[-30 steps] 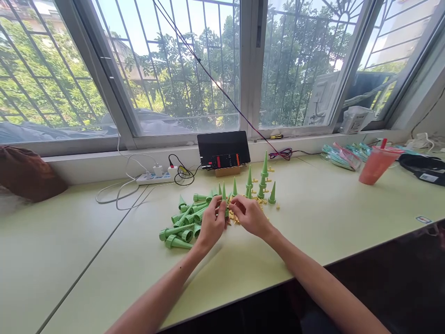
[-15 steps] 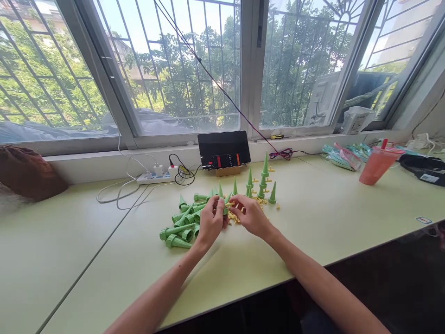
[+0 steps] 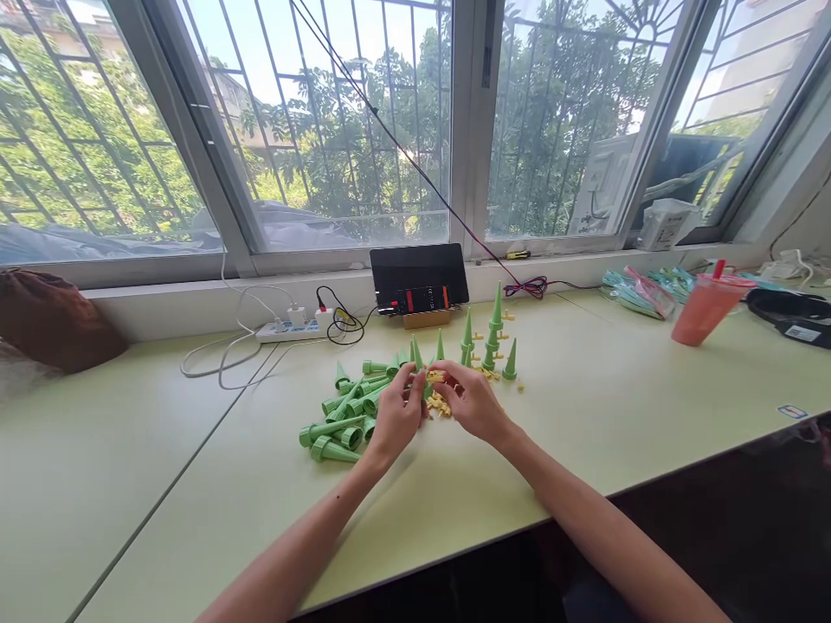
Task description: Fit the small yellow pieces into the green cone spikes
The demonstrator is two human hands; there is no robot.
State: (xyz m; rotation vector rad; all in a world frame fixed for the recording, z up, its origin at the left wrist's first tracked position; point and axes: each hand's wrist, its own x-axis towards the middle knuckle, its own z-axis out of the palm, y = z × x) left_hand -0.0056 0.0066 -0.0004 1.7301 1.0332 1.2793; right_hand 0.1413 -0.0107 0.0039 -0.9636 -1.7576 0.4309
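Observation:
My left hand is closed round a green plastic watering spike whose pointed tip stands upward, its lower part hidden by my fingers. The fingertips of my right hand pinch a small yellow valve against the spike's side. Whether the valve is seated in the spike cannot be made out. Left of my hands lies a heap of loose green spikes, and beneath them is a pile of small yellow valves. Just beyond my right hand, green spikes with yellow valves stand upright, some stacked.
A tablet with a phone before it leans by the window sill. A power strip with cables is at the back left. To the right are plastic-wrapped packets, a red drink cup and a black strap.
The spike in my left hand has tilted more upright. My right fingertips have closed in on the yellow valve beside it. The heaps and standing spikes look unchanged.

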